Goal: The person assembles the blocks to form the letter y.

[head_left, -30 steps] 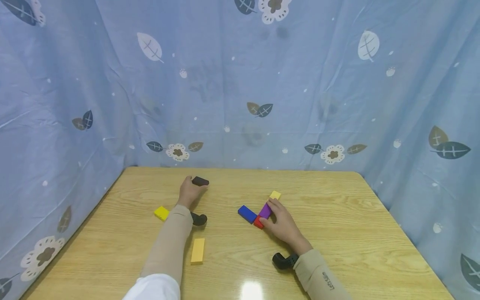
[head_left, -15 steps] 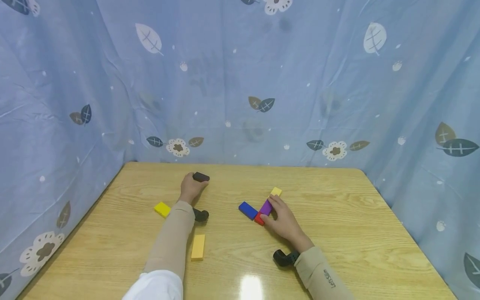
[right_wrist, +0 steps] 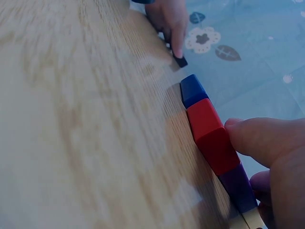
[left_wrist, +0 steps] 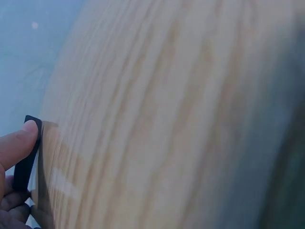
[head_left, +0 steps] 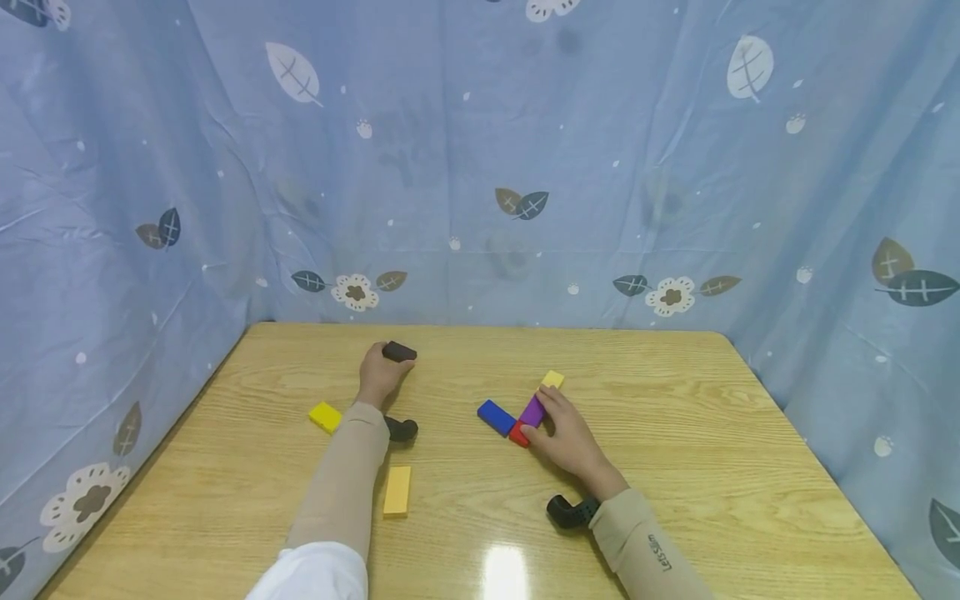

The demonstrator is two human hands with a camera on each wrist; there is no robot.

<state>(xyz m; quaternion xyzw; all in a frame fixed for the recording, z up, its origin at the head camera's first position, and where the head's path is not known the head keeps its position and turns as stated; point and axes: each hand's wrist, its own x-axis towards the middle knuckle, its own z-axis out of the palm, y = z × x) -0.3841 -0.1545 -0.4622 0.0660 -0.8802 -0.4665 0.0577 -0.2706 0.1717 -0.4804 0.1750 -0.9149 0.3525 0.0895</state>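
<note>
My left hand (head_left: 379,372) reaches to the far side of the wooden table (head_left: 675,467) and pinches a black block (head_left: 399,351) between thumb and fingers; the left wrist view shows the thumb on that black block (left_wrist: 26,155). My right hand (head_left: 564,433) rests against a row of blocks. Its thumb touches the red block (head_left: 517,433) (right_wrist: 209,137) and its fingers lie on the purple block (head_left: 532,411) (right_wrist: 237,187). A blue block (head_left: 496,417) (right_wrist: 193,90) lies at the row's left end and a yellow block (head_left: 552,379) at its far end.
A yellow block (head_left: 325,416) lies left of my left forearm. An orange-yellow block (head_left: 397,490) lies nearer me beside that sleeve. Blue patterned cloth (head_left: 480,167) walls the table at the back and both sides.
Both hands keep their places on the same blocks. The view has shifted slightly; no block has visibly moved.
</note>
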